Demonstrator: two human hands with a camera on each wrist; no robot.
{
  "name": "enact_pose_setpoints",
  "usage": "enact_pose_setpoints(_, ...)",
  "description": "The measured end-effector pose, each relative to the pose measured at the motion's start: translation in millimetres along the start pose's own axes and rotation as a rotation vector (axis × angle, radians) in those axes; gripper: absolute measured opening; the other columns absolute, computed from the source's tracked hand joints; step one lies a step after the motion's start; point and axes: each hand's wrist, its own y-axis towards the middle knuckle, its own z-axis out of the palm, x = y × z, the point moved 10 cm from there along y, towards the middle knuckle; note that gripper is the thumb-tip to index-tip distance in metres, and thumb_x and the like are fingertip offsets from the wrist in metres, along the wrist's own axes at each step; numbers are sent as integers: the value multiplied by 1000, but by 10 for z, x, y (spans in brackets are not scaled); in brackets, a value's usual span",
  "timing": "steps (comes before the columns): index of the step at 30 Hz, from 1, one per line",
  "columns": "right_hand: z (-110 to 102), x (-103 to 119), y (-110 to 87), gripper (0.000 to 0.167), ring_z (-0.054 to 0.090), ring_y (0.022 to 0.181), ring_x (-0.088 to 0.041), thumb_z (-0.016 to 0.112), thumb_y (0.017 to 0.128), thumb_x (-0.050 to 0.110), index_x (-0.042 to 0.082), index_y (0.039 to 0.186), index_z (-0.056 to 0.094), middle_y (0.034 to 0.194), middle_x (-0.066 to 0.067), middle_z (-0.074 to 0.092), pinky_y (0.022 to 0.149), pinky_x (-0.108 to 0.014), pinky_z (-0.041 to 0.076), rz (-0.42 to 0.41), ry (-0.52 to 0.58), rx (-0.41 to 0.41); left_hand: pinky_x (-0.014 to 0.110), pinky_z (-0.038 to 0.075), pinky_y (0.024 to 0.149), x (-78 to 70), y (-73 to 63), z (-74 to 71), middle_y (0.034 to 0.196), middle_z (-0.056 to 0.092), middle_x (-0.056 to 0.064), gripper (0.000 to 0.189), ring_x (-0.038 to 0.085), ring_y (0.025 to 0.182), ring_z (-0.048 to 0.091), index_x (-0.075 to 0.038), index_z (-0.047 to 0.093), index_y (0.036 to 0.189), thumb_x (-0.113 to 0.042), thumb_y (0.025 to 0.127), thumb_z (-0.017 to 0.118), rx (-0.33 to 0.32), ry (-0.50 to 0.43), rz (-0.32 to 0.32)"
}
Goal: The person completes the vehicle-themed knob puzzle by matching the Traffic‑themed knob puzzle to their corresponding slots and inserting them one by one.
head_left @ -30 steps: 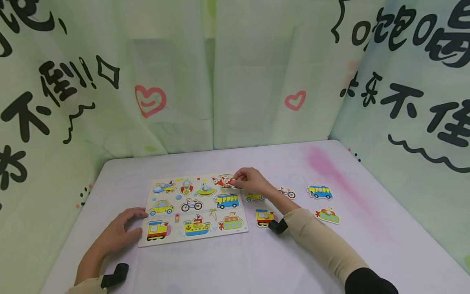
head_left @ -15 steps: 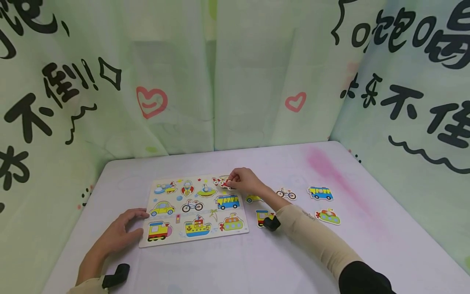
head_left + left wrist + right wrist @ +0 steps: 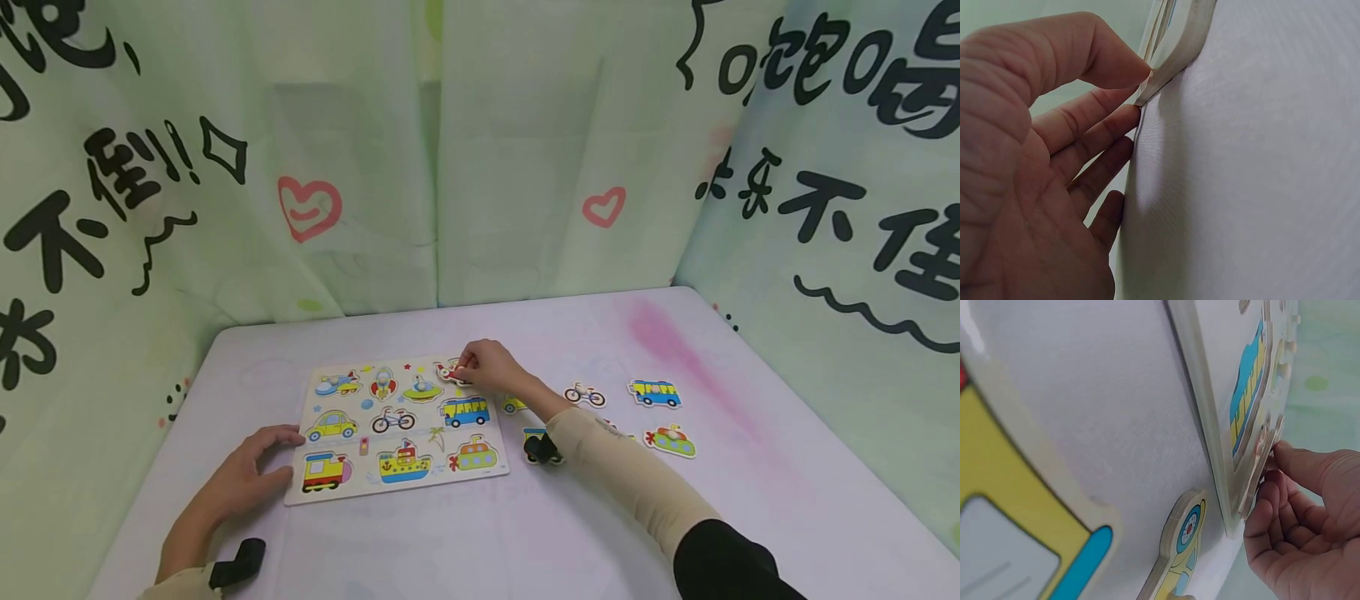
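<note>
A white vehicle puzzle board [image 3: 345, 492] lies at the table's left middle. My left hand [image 3: 246, 473] rests at its left edge, thumb and fingertips touching the edge; in the left wrist view the thumb [image 3: 1116, 65] meets the board's corner. My right hand [image 3: 491, 367] pinches a red helicopter puzzle piece [image 3: 450, 372] over the board's upper right, thumb on one side and curled fingers on the other. In the right wrist view the helicopter piece [image 3: 1260, 464] stands close over the board's surface, near the bus picture [image 3: 1247, 387]. The fingers hide part of the piece.
Right of the board lie a yellow car piece [image 3: 513, 405], a train piece [image 3: 532, 434] partly covered by the wrist camera, a bicycle piece [image 3: 584, 395], a bus piece [image 3: 654, 392] and a submarine piece [image 3: 670, 442]. Another piece shows behind the right sleeve [image 3: 622, 458]. Printed curtains surround the table.
My right hand has moved a little left with the helicopter piece, farther over the board's upper right. The left hand keeps its place at the board's edge.
</note>
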Motion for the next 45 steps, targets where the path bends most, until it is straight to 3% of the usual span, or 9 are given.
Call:
enact_pose_setpoints(14,69,60,143,15,53,80,-15,71,96,20,6,94,67,85,-3,62,72,-24,45,34,-34,5,72,29,113,48,-77,-69,145,51,24,41,49,139,38,-5,62,125,-5,85,71,-30,-4,17)
enact_pose_setpoints(25,124,61,113,14,53,79,-15,72,96,19,6,93,67,83,-3,61,70,-24,43,34,-13,19,71,29,113,69,-70,-19,145,51,25,40,49,140,37,-5,62,124,-4,85,71,-19,-32,15)
enact_pose_setpoints(32,107,42,98,14,54,79,-15,72,96,19,5,93,68,84,-3,63,71,-25,44,48,-26,8,71,30,113,28,-53,-15,144,52,24,39,49,139,38,-5,63,123,-4,85,71,-27,-17,36)
enact_pose_setpoints(39,87,3,91,16,53,79,-16,73,95,20,5,91,67,83,-3,62,71,-25,44,67,-32,-6,71,29,114,23,-40,-7,145,51,25,39,49,140,37,-5,63,124,-5,85,71,-24,2,18)
enact_pose_setpoints(45,70,-40,80,15,54,80,-15,72,95,20,6,93,67,85,-3,62,71,-24,46,78,-25,-11,71,30,113,-26,-21,-18,144,52,25,39,49,138,39,-5,63,124,-4,85,72,-30,5,50)
